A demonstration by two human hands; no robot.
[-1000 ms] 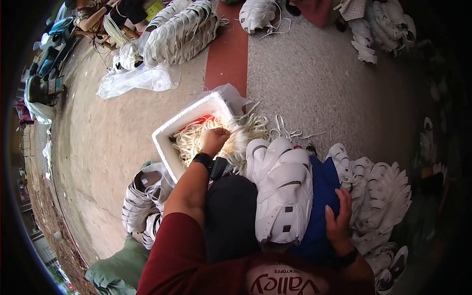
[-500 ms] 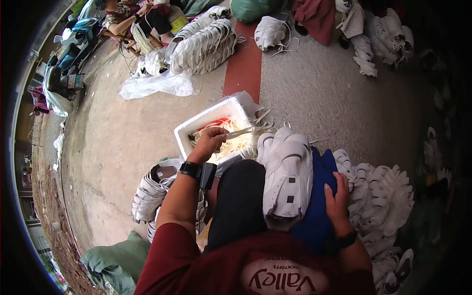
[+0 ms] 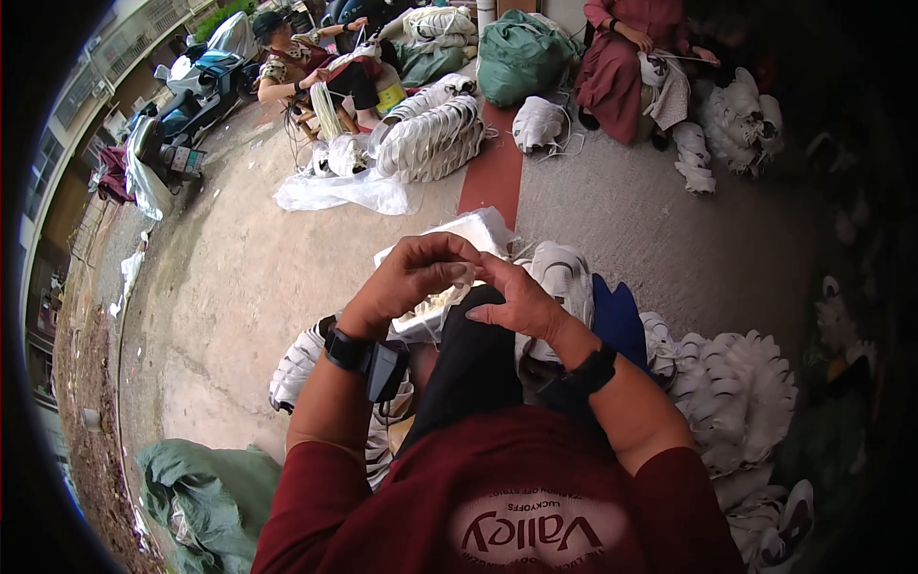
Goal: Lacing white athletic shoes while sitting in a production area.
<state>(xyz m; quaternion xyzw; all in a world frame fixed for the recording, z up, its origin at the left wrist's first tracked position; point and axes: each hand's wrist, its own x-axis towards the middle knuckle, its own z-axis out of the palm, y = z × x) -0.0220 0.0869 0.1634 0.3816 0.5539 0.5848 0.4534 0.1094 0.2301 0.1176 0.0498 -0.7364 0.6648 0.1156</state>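
Both my hands meet in front of my dark-trousered knee. My left hand (image 3: pixel 421 277) is closed in a pinch on a whitish shoelace (image 3: pixel 466 277), which hangs in a small loop below the fingers. From the other side my right hand (image 3: pixel 523 300) brings its fingertips together on the same lace. Partly behind the hands stands a white foam box (image 3: pixel 483 228); pale laces (image 3: pixel 432 304) show in it. Just beyond my right hand, a stack of white shoe uppers (image 3: pixel 562 273) rests against my leg, partly hidden by the hand and wrist.
A blue cloth (image 3: pixel 620 325) lies right of the stack. More white uppers are heaped at the right (image 3: pixel 732 392) and beside my left forearm (image 3: pixel 304 368). A green sack (image 3: pixel 206 493) sits at lower left. Two people sit farther off, near rows of uppers (image 3: pixel 430 139) and another green sack (image 3: pixel 524 57).
My right hand has left the blue cloth and come over to meet my left hand at the lace. The left hand has moved slightly right, away from the box. The view has tilted up.
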